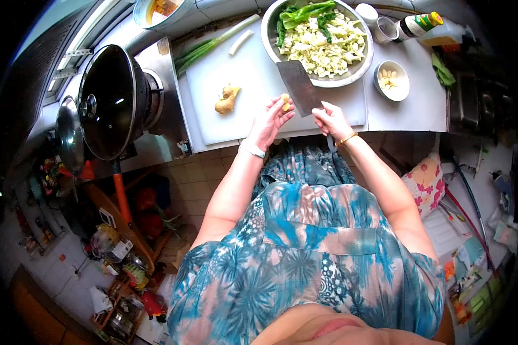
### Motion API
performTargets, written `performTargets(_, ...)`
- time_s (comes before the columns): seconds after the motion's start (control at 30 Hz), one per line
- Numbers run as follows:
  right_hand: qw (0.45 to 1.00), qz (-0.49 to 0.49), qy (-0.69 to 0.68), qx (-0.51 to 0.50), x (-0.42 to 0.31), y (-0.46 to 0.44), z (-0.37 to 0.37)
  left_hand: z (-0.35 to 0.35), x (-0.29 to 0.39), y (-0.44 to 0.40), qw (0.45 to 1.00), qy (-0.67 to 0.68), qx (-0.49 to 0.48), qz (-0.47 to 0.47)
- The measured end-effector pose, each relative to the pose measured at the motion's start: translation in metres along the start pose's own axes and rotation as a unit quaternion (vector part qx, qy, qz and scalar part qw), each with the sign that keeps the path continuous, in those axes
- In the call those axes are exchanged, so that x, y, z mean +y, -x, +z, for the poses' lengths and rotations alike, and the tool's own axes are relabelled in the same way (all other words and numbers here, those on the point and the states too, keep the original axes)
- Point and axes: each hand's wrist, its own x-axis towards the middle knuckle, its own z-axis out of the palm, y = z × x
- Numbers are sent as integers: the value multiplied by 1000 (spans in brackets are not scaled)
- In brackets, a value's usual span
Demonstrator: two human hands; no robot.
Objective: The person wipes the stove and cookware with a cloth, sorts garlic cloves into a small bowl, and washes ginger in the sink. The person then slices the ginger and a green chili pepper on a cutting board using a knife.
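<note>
left hand [266,123], above the white cutting board [213,86], fingertips pinching a small yellow ginger piece [286,104]; right hand [334,123], fingers closed around a cleaver [299,86] at its handle end, the dark blade slanting just beside the piece. an unpeeled ginger root [226,102] lies on the board; beyond, a metal bowl [360,70] contains chopped cabbage [322,49].

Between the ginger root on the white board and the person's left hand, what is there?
Nothing but a bare stretch of white cutting board lies between the ginger root and the left hand, in the head view.
</note>
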Motion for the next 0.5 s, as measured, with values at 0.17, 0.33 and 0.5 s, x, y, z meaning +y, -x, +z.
performTargets(0.17, 996, -55, 32, 69, -4, 15, -9, 3, -7, -19, 799, -518, 61, 299)
performTargets(0.33, 987, -77, 78, 116, 0, 35, -23, 16, -2, -17, 535, -683, 0, 498)
performTargets(0.5, 983, -80, 95, 138, 11, 54, -34, 8, 0, -34, 569, -700, -9, 432)
